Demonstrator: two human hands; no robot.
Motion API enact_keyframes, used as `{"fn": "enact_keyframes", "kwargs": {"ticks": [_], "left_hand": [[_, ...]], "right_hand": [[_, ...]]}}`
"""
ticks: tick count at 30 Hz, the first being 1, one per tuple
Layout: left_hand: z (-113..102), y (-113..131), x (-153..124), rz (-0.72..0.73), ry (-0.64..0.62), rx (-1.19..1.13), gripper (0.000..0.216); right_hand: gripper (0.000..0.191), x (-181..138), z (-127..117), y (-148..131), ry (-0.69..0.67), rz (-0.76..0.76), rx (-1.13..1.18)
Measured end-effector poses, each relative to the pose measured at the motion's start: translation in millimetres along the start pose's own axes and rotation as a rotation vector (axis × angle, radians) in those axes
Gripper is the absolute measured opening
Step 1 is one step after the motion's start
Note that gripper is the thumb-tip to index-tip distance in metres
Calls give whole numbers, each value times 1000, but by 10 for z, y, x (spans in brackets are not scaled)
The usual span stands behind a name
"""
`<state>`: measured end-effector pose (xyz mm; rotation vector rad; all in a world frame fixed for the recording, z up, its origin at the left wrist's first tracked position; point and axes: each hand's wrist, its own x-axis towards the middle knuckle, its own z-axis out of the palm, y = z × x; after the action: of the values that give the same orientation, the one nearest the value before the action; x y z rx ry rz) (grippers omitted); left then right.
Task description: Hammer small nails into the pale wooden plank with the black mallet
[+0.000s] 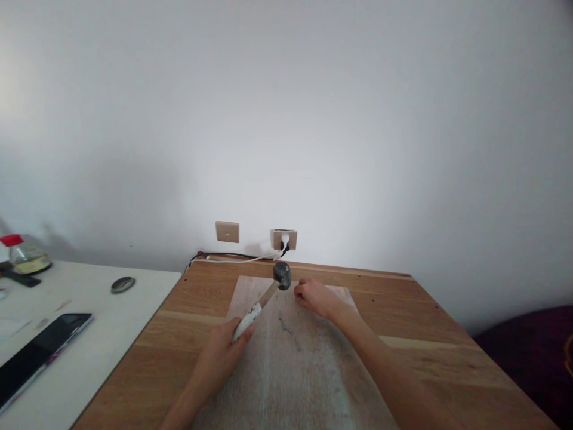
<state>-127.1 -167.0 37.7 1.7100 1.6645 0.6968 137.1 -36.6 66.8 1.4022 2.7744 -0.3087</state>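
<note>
My left hand (pixel 228 343) is closed around the white-wrapped handle of a mallet (pixel 269 294). Its dark, rounded head is raised at the far end of a pale wooden board (pixel 304 370). Just right of the mallet head, my right hand (pixel 312 295) is closed with fingers curled together above the board. Whatever those fingertips hold, if anything, is hidden or too small to make out. Several thin grey nails (pixel 285 324) lie loose on the board between my hands.
The board rests on a brown wooden table (pixel 430 364) against the wall. Cables (pixel 233 259) run along the back edge to a wall socket (pixel 290 240). On a white table (pixel 116 322) to the left are a phone (pixel 42 355), a small round lid (pixel 123 284) and a red-capped bottle (pixel 29 261).
</note>
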Motion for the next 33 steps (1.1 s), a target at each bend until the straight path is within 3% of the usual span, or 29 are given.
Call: {"fn": "enact_keyframes", "kwargs": {"ticks": [7,17,25,30,33], "left_hand": [[-5,-32,-1,-9,8,-1,43],[-3,-43,-9,-13,4,3,41],[11,25,-21,2,-11,8,42],[48,124,-20,11,-49,29,41],[76,183,-16,19,-82,60,40]], "right_hand": [[31,50,-10,-34,-43,-18,-89],[30,48,82,-19,3,33,-18],[27,-17,134,-34,137,94,33],[41,-205,40,114,262,61,84],[37,-346,-15,210,317,52,96]]}}
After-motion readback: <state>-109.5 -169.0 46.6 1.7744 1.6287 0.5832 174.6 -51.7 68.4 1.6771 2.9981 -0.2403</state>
